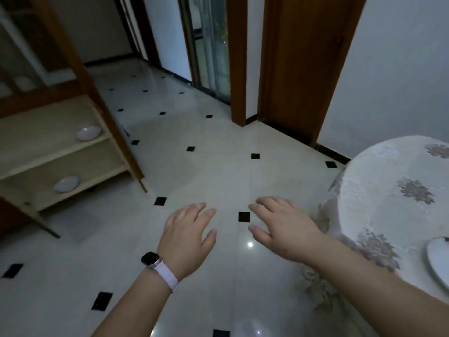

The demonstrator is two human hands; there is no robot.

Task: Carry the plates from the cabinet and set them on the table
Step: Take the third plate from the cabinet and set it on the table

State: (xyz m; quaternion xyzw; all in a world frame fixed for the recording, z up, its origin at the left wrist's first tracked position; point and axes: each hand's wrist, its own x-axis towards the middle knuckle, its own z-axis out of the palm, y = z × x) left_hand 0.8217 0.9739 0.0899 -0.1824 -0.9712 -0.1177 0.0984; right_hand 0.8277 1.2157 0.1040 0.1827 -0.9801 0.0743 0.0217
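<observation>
A brown wooden cabinet (pixel 81 69) with pale open shelves stands on a glossy pale tiled floor (pixel 218 171) set with small black squares. Its upper pale shelf (pixel 36 137) carries one round white plate (pixel 88 133) near the right edge; the lower shelf (pixel 31 176) carries another white plate (pixel 66 184). Well right of the cabinet, a round table (pixel 379 215) under a pale floral cloth bears a white plate with a thin dark rim (pixel 437 259).

A: What can't u make out?
B: Plate (pixel 436 260) on the surface (pixel 388 215) – right edge cuts it, only its left rim shows. Surface runs off-frame too, right & btm.
A: Cabinet (pixel 36 122)?
B: Left side cut off. Upper part's blurry; pale round shapes (pixel 23 82) in there, can't tell what. My forearms (pixel 136 302) leave at btm edge.
</observation>
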